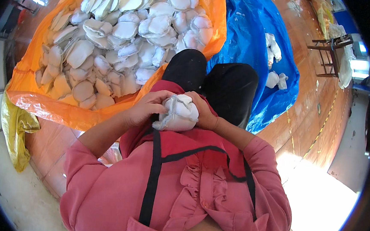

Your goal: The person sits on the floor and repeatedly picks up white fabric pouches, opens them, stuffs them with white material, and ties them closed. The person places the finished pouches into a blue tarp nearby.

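Observation:
In my lap, over the red apron (200,140), I hold a thick stack of white padded fabric pieces (180,114) with fuzzy grey edges. My left hand (152,105) grips its left side, fingers curled over the upper edge. Around the top right of the same stack wraps my right hand (202,108); part of its fingers is hidden behind the pieces. Beyond my knees, a large orange sheet (44,104) bears a big heap of similar white and cream pads (128,38), many lying in small stacks.
A blue sheet (246,42) spreads right of the orange one, with a few white bundles (274,49) on its far right part. A dark wooden stool (328,54) stands at the far right. A yellow plastic bag (18,134) lies at the left by the wall.

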Demonstrator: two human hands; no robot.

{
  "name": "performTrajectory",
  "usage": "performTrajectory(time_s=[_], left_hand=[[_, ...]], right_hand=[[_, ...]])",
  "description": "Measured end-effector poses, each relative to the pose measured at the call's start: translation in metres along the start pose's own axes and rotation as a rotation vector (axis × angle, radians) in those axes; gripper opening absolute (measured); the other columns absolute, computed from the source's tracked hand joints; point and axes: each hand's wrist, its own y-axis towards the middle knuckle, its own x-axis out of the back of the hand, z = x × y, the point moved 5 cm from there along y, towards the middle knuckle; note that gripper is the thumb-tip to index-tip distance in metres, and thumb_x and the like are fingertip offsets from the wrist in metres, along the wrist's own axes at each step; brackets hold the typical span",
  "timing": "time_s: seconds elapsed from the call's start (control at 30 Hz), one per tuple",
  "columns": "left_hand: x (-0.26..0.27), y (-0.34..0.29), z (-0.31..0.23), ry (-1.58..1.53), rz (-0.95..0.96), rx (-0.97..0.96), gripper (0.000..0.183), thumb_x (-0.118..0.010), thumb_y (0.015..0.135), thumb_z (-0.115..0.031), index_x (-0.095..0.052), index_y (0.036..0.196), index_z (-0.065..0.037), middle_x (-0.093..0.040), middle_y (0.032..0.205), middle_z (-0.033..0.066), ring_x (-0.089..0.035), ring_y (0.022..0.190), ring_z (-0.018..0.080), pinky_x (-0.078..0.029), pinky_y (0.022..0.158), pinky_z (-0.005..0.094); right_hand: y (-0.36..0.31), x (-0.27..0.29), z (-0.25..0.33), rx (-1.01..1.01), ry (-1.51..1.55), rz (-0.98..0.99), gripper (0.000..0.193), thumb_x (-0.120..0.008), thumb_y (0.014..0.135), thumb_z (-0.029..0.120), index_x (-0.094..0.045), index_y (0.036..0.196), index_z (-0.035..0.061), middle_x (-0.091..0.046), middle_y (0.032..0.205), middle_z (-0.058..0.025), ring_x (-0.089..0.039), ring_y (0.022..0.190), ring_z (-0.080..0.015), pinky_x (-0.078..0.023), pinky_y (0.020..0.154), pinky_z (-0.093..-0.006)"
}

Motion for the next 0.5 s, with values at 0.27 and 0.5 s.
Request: performTrajectory(time_s=[0.27,0.5], left_hand=[[-0.029,-0.003,-0.027,0.596,-0.247,0.108,0.063,-0.08,0.078,-0.025,-0.048,0.128,-0.004,-0.061,0.112,0.0076,-0.057,0.106,0.0168,-0.046,0.094,0.0309],[-0.026,-0.006,-0.015,0.509,-0.317,0.015,0.067,-0.084,0.075,-0.028,-0.048,0.126,-0.004,-0.062,0.111,0.0074,-0.058,0.104,0.0158,-0.048,0.09,0.0316]], right_hand=[[-0.002,-0.01,-0.018,-0.197,0.216,-0.117,0.041,-0.076,0.08,0.018,-0.057,0.116,0.0109,-0.061,0.114,-0.0106,-0.06,0.106,-0.028,-0.047,0.093,-0.0362],[0.0,-0.021,-0.036,-0.281,0.108,-0.062,0.041,-0.074,0.081,0.018,-0.055,0.117,0.0115,-0.061,0.111,-0.0128,-0.06,0.104,-0.032,-0.048,0.09,-0.0395]])
